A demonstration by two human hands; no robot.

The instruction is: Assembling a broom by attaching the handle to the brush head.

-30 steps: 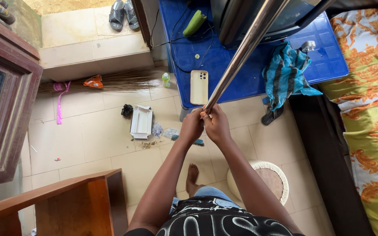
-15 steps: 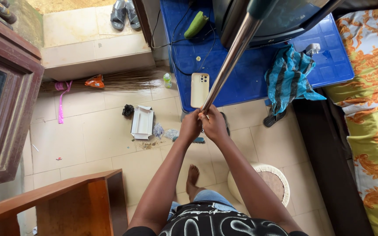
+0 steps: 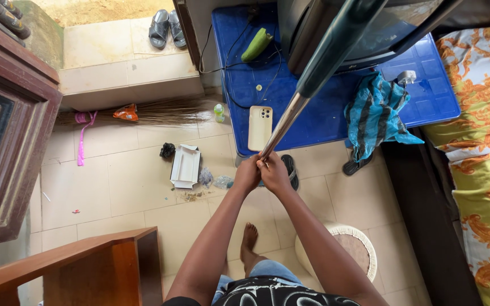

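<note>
Your left hand [image 3: 247, 174] and right hand [image 3: 274, 173] both clench the metal pole [image 3: 282, 126]; past your grip lies rubbish [image 3: 199, 180]; steady the pole next.

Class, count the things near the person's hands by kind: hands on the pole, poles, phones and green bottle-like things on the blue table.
Hands: 2, left hand and right hand
Metal pole: 1
Phone: 1
Green bottle-like thing: 1
Total: 5
</note>
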